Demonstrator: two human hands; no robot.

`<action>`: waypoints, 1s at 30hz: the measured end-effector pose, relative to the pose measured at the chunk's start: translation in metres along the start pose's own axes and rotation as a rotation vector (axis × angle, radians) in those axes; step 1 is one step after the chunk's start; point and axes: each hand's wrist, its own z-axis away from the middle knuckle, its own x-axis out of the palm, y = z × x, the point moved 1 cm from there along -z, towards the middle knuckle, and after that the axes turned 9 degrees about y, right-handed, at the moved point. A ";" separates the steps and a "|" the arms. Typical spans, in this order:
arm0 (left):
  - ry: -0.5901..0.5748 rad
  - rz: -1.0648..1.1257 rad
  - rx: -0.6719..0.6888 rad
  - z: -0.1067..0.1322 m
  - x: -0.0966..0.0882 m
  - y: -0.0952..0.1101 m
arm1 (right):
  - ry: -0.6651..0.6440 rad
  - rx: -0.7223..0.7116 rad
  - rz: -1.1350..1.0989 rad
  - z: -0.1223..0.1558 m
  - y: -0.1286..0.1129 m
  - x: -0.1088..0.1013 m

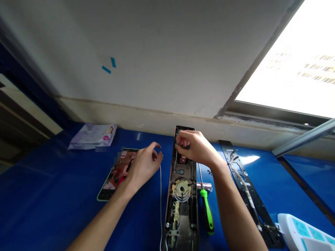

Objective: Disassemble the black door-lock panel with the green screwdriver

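My left hand [148,162], its thumb and index finger curled towards each other, is over the table left of a long dark door lock housing [184,223]. A thin white wire [160,198] runs up to this hand and seems held in its fingers. My right hand [192,148] is closed in a pinch at the upper end of the open housing. What its fingertips grip is hidden. Inside the housing show a round brass-coloured part [181,188] and a red piece [183,159]. A screwdriver [207,212] with a green and black handle lies just right of it.
A phone [107,188] with a lit screen lies under my left forearm, and a purple-white packet [90,136] sits further back. Right of my right arm are a long black plate [252,195] with a cable and a white power strip [295,226]. A wall [157,69] closes the back.
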 end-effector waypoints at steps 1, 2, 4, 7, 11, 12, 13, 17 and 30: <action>-0.029 -0.061 0.008 0.002 0.004 -0.003 | -0.001 -0.001 0.002 0.000 0.000 0.000; -0.048 -0.108 0.017 0.004 0.008 -0.005 | 0.000 0.000 0.005 0.000 -0.001 -0.001; -0.065 -0.150 0.027 0.007 0.014 -0.007 | 0.009 0.005 0.010 0.001 -0.001 -0.002; -0.059 -0.108 0.030 0.007 0.015 -0.002 | 0.021 0.015 0.016 0.002 -0.001 -0.004; 0.170 0.097 0.115 0.006 0.003 0.015 | 0.025 0.018 0.010 0.002 -0.001 -0.006; 0.250 0.139 0.161 0.007 0.000 0.019 | 0.025 0.014 0.003 0.002 -0.001 -0.007; 0.315 0.165 0.212 0.009 -0.003 0.024 | 0.024 0.007 -0.007 0.002 -0.002 -0.008; 0.434 0.203 0.393 0.017 -0.005 0.033 | 0.009 -0.037 -0.067 0.002 -0.009 -0.010; 0.153 -0.318 0.071 0.015 -0.012 0.030 | 0.101 -0.027 -0.110 0.000 -0.005 -0.012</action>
